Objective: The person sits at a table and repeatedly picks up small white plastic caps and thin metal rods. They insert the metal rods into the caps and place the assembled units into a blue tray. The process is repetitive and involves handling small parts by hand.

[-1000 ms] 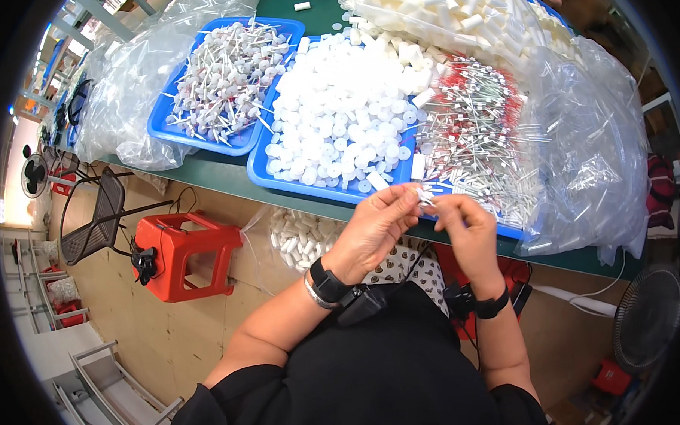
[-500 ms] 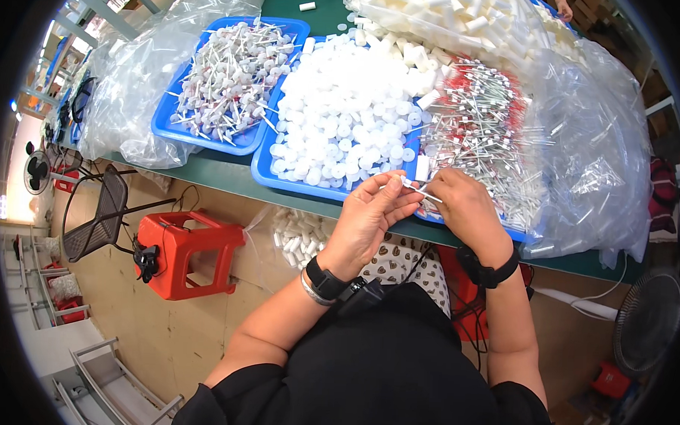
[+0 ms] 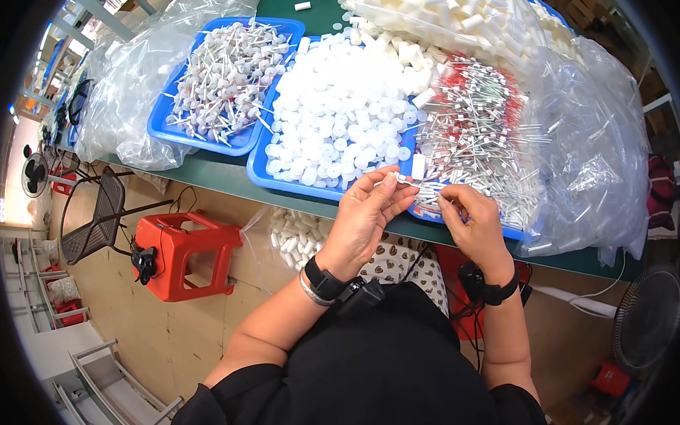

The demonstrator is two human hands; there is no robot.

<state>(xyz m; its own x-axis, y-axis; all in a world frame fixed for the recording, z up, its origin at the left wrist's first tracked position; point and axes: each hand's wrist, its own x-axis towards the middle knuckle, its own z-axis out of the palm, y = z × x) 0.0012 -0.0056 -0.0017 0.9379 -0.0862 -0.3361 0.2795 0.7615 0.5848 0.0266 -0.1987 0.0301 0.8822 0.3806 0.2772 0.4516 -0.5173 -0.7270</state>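
My left hand (image 3: 370,213) pinches a small white stem-like piece (image 3: 402,179) between thumb and forefinger, above the front edge of the middle tray. My right hand (image 3: 474,223) is a little to the right, thumb and forefinger apart, with nothing visible between them. Beyond it lies a heap of thin metallic and white pins (image 3: 481,135), some with red parts. Small translucent white discs (image 3: 344,108) fill the blue middle tray (image 3: 263,168). In the left blue tray (image 3: 159,124) are several white stems with round caps (image 3: 229,74).
White cylinders (image 3: 437,17) lie in a clear bag at the back. Clear plastic bags (image 3: 581,161) flank the trays on the green table (image 3: 221,175). A red stool (image 3: 185,256) stands at the left, with a bag of white cylinders (image 3: 298,233) beside it. A fan (image 3: 647,321) is at right.
My right hand has drawn away from the piece, toward the right and slightly down, and its thumb and forefinger have parted. My left hand keeps its pinch on the piece.
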